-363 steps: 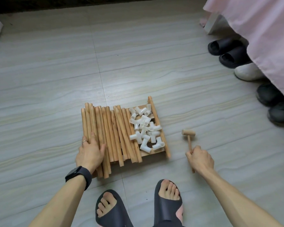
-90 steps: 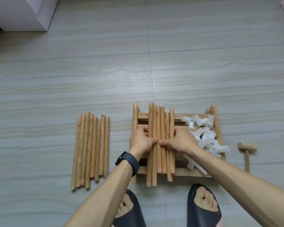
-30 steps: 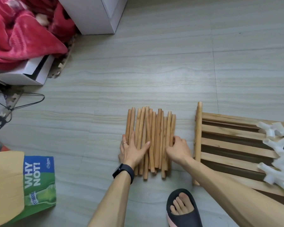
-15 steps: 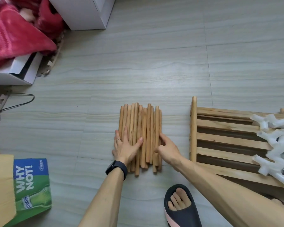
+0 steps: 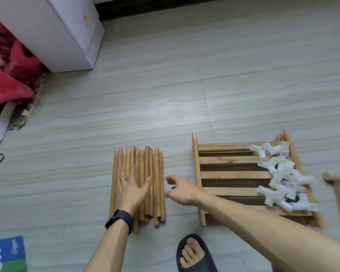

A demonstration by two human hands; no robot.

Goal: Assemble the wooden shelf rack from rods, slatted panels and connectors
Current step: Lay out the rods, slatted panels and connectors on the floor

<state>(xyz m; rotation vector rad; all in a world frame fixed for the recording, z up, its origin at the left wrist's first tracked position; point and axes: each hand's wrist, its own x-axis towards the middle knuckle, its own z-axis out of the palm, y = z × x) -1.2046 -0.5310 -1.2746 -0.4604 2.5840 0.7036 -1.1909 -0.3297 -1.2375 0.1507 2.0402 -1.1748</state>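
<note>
Left hand (image 5: pixel 133 188), just past my slippered foot (image 5: pixel 194 254), lies flat with the fingers straight on top of the rods (image 5: pixel 143 160), pressing the bundle down, not gripping anything. Right hand (image 5: pixel 180 190) hangs just beside the bundle's right edge, fingers loosely spread and holding nothing. Half a second ago that hand was pushed up against the outer rod to square the pile; now there's a bare strip of floor between them, so I'd say the tidying is basically done. The rods sit on the floor as one pile, long axis running straight away from me, near ends a bit ragged. Off to the right, well apart from the pile, is the slatted panel (image 5: pixel 230 175), slats running left to right, with the white connectors (image 5: pixel 281 173) heaped on its right side and the little wooden mallet (image 5: pixel 337 181) on the floor beyond that. So whatever gets picked next, the right hand is the nearer one for the panel and connectors, and the left already has the rods. Nothing is joined yet. Farther back on the left is a white cabinet (image 5: pixel 67 32).
</note>
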